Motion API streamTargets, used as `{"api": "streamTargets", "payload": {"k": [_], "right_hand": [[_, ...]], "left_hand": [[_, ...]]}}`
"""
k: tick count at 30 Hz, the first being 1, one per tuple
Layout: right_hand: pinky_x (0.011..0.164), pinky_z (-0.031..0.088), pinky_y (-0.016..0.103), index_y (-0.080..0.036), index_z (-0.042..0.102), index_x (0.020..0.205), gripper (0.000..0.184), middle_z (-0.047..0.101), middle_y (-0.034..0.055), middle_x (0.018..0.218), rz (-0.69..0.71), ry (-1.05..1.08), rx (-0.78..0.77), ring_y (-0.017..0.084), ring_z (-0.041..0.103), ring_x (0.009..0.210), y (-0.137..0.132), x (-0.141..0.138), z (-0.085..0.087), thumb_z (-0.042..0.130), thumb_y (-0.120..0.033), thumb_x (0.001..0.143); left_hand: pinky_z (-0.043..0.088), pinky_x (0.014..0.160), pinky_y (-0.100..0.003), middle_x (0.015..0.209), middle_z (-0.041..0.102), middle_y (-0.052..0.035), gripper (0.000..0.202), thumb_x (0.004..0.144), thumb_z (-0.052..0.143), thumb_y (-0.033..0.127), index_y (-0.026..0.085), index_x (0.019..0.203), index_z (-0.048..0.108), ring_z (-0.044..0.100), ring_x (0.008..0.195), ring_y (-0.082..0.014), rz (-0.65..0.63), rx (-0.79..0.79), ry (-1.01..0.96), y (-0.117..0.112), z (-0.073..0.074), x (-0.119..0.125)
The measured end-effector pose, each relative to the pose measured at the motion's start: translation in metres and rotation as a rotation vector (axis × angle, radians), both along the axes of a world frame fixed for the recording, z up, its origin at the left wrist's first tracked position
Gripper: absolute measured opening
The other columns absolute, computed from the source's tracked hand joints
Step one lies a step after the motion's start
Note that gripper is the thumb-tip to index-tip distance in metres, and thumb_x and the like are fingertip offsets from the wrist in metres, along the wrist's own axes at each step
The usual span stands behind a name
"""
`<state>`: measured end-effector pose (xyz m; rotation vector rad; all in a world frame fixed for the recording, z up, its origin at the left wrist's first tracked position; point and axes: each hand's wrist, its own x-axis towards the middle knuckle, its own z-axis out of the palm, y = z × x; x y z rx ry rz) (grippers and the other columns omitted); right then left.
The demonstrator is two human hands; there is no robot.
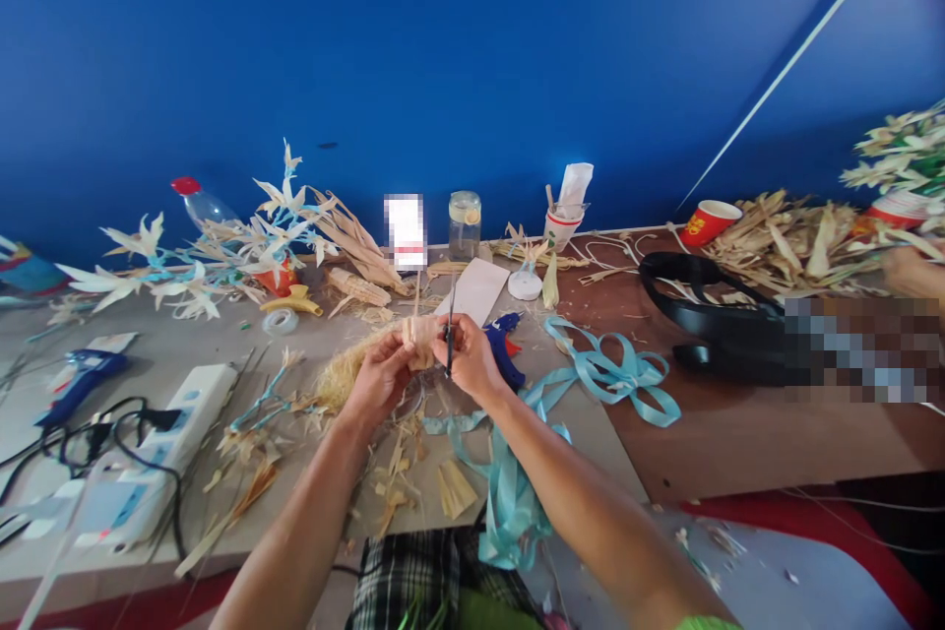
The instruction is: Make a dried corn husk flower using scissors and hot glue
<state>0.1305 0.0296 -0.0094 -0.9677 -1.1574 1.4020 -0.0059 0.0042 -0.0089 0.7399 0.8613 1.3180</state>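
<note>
My left hand (pixel 380 379) is closed on a small bundle of pale corn husk (pixel 419 337), pinching it from the left above the grey table (pixel 184 354). My right hand (pixel 471 354) grips a pair of scissors (pixel 450 330) held upright, with the blades pointing up against the right side of the husk. Both hands meet at the middle of the view. Husk scraps (pixel 395 477) lie under my wrists. A light-blue ribbon (pixel 591 374) trails from beside my right forearm down to my lap.
A blue glue gun (pixel 506 349) lies just right of my right hand, another (pixel 78 376) at the left by a white power strip (pixel 158 453). Husk flowers (pixel 214 261), a glass jar (pixel 465 224), paper cups (pixel 707 220) and a black bag (pixel 720 320) stand behind. Another person's hand (pixel 912 271) is at the far right.
</note>
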Motion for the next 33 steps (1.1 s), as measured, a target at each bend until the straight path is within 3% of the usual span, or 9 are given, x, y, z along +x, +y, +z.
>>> {"api": "streamTargets", "payload": {"k": [3, 10, 16, 21, 25, 33], "right_hand": [[0.055, 0.038, 0.021, -0.018, 0.05, 0.093, 0.041, 0.053, -0.0048, 0.067, 0.009, 0.091, -0.055, 0.008, 0.048, 0.057, 0.001, 0.002, 0.003, 0.069, -0.029, 0.059], [0.057, 0.036, 0.021, -0.018, 0.051, 0.095, 0.039, 0.054, -0.0048, 0.069, 0.011, 0.133, -0.035, 0.008, 0.047, 0.059, 0.002, 0.009, 0.007, 0.07, -0.029, 0.062], [0.057, 0.039, 0.022, -0.018, 0.052, 0.098, 0.044, 0.055, -0.0029, 0.075, 0.125, -0.026, 0.043, 0.009, 0.049, 0.062, -0.006, 0.0, 0.005, 0.072, -0.025, 0.059], [0.057, 0.04, 0.023, -0.017, 0.051, 0.095, 0.04, 0.054, -0.0033, 0.07, 0.032, -0.046, 0.027, 0.01, 0.05, 0.06, -0.005, 0.001, 0.008, 0.068, -0.027, 0.06], [0.057, 0.04, 0.023, -0.018, 0.05, 0.094, 0.039, 0.054, -0.0036, 0.069, -0.028, -0.006, -0.008, 0.01, 0.05, 0.059, -0.001, 0.006, 0.011, 0.068, -0.028, 0.061], [0.056, 0.04, 0.023, -0.018, 0.049, 0.096, 0.041, 0.055, -0.0034, 0.069, 0.038, -0.003, -0.007, 0.01, 0.05, 0.059, -0.003, 0.003, 0.008, 0.069, -0.03, 0.061]], "left_hand": [[0.052, 0.071, -0.029, 0.078, 0.069, -0.0041, 0.023, 0.064, 0.078, 0.025, 0.014, 0.078, 0.063, 0.065, 0.07, -0.015, -0.033, -0.056, -0.076, -0.001, 0.002, -0.005], [0.053, 0.064, -0.025, 0.075, 0.069, -0.0023, 0.019, 0.065, 0.078, 0.02, 0.013, 0.078, 0.065, 0.063, 0.064, -0.0119, 0.042, -0.076, -0.126, 0.002, -0.001, -0.013], [0.052, 0.071, -0.025, 0.081, 0.071, -0.0051, 0.018, 0.067, 0.077, 0.02, 0.013, 0.079, 0.066, 0.066, 0.07, -0.0135, 0.01, -0.065, -0.088, 0.001, 0.002, -0.008], [0.054, 0.073, -0.029, 0.081, 0.071, -0.0055, 0.024, 0.064, 0.079, 0.023, 0.013, 0.08, 0.065, 0.066, 0.072, -0.0157, -0.063, -0.112, -0.043, 0.0, 0.001, -0.008], [0.053, 0.067, -0.027, 0.07, 0.067, -0.0036, 0.024, 0.062, 0.08, 0.022, 0.013, 0.078, 0.064, 0.064, 0.062, -0.0132, -0.116, -0.132, -0.002, -0.001, 0.0, -0.01], [0.047, 0.057, -0.021, 0.071, 0.064, -0.0017, 0.023, 0.062, 0.08, 0.021, 0.013, 0.076, 0.065, 0.056, 0.055, -0.0075, -0.069, -0.091, -0.008, 0.001, -0.001, -0.008]]}}
